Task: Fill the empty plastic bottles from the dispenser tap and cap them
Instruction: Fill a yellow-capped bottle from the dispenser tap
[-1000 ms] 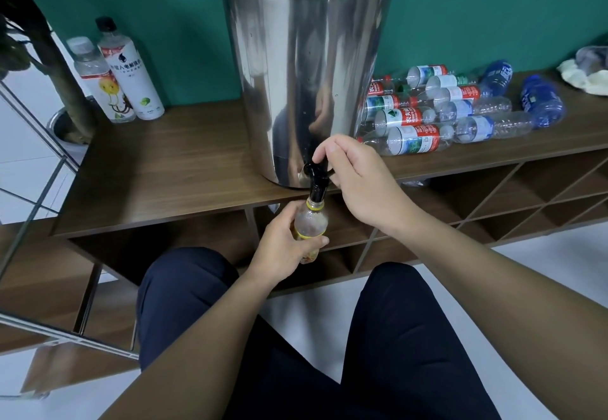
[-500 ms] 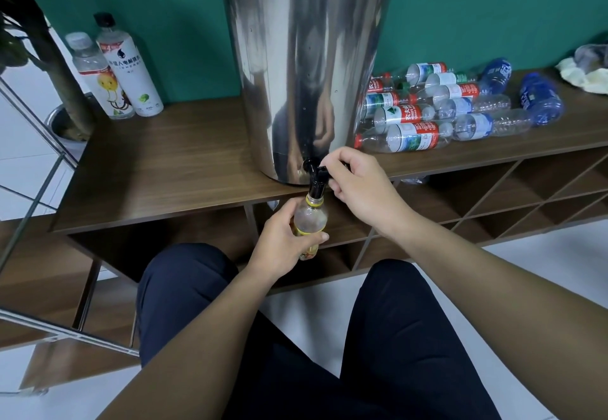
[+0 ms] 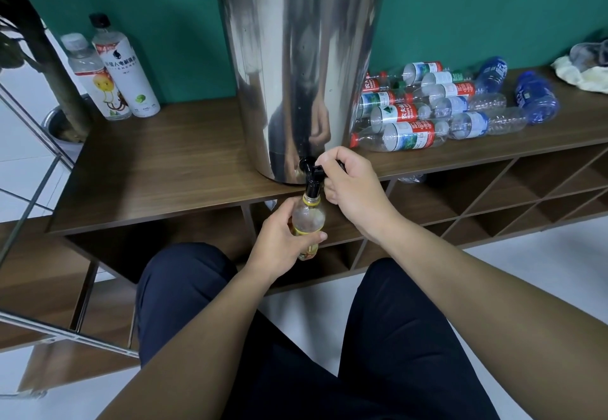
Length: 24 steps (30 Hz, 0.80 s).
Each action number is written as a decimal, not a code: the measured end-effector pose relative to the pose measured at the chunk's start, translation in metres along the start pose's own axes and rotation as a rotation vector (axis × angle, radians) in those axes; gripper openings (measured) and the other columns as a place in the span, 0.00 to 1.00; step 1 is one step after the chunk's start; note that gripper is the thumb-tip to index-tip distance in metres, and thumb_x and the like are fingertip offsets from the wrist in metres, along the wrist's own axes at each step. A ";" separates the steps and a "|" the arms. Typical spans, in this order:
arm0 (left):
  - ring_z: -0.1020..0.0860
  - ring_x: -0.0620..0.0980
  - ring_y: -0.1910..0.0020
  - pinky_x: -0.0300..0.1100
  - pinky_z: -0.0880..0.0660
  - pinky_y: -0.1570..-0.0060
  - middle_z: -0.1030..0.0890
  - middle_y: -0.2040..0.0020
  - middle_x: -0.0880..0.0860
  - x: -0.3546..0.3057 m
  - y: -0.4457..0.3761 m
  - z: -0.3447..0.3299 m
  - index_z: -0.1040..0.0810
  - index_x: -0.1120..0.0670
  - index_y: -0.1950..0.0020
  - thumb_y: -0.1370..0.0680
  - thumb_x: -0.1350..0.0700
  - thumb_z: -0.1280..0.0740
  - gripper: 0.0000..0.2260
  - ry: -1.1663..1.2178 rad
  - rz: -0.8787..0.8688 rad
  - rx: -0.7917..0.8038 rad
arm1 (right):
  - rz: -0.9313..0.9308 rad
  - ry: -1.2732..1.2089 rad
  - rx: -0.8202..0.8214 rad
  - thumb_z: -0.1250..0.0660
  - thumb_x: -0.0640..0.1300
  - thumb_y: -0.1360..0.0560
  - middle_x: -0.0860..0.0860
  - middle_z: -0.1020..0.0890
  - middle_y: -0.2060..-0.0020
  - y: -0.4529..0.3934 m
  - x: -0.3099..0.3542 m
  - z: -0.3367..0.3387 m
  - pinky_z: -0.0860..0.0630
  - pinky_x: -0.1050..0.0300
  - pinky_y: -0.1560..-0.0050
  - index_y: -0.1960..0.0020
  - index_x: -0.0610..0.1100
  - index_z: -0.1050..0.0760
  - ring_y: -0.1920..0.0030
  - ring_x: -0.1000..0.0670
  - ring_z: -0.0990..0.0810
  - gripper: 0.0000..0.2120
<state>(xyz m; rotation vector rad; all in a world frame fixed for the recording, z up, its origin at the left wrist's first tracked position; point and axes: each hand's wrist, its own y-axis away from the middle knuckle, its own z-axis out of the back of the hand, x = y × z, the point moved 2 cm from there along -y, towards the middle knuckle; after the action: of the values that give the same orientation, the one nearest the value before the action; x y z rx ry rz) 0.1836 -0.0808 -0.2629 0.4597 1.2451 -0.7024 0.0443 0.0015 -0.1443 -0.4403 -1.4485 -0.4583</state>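
A tall steel dispenser [image 3: 296, 67] stands on the wooden shelf [image 3: 171, 169], its black tap [image 3: 312, 176] hanging over the front edge. My left hand [image 3: 279, 242] grips a small clear bottle with a yellow label [image 3: 307, 219] upright, its open neck right under the spout. My right hand [image 3: 352, 186] is closed on the tap's black lever, to the right of the spout. A pile of empty bottles [image 3: 427, 113] with red, green and blue labels lies on the shelf right of the dispenser.
Two capped bottles [image 3: 112, 70] stand at the shelf's back left. A pale cloth [image 3: 582, 70] lies at the far right. Open cubbies [image 3: 493, 195] run under the shelf. My knees in dark trousers [image 3: 296, 337] fill the foreground, and a metal frame [image 3: 36, 209] crosses the left.
My right hand has shifted from on top of the tap to its right side, closing on the lever. The bottle stays under the spout in my left hand.
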 end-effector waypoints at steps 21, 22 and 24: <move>0.17 0.43 0.35 0.56 0.22 0.26 0.14 0.37 0.41 -0.002 0.004 -0.001 0.20 0.43 0.28 0.27 0.57 0.14 0.31 0.021 0.009 -0.002 | 0.011 -0.037 0.006 0.37 0.43 0.11 0.55 0.34 0.71 -0.001 -0.005 -0.002 0.37 0.52 0.66 0.52 0.46 0.23 0.69 0.52 0.37 0.11; 0.17 0.43 0.35 0.55 0.22 0.26 0.14 0.37 0.41 -0.002 0.004 -0.001 0.20 0.42 0.28 0.27 0.58 0.14 0.31 0.022 0.010 -0.003 | 0.012 -0.036 0.006 0.37 0.43 0.11 0.55 0.34 0.71 0.000 -0.005 -0.002 0.37 0.52 0.66 0.52 0.46 0.23 0.69 0.52 0.37 0.11; 0.17 0.44 0.35 0.56 0.22 0.26 0.14 0.37 0.41 -0.002 0.004 -0.001 0.20 0.42 0.28 0.27 0.57 0.14 0.31 0.023 0.015 0.000 | 0.008 -0.035 0.006 0.37 0.44 0.11 0.54 0.34 0.71 0.000 -0.004 -0.002 0.37 0.51 0.65 0.51 0.45 0.23 0.69 0.52 0.37 0.11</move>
<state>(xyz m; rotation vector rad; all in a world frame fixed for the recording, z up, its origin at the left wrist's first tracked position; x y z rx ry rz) 0.1855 -0.0770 -0.2612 0.4776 1.2620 -0.6864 0.0456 0.0006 -0.1486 -0.4507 -1.4811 -0.4418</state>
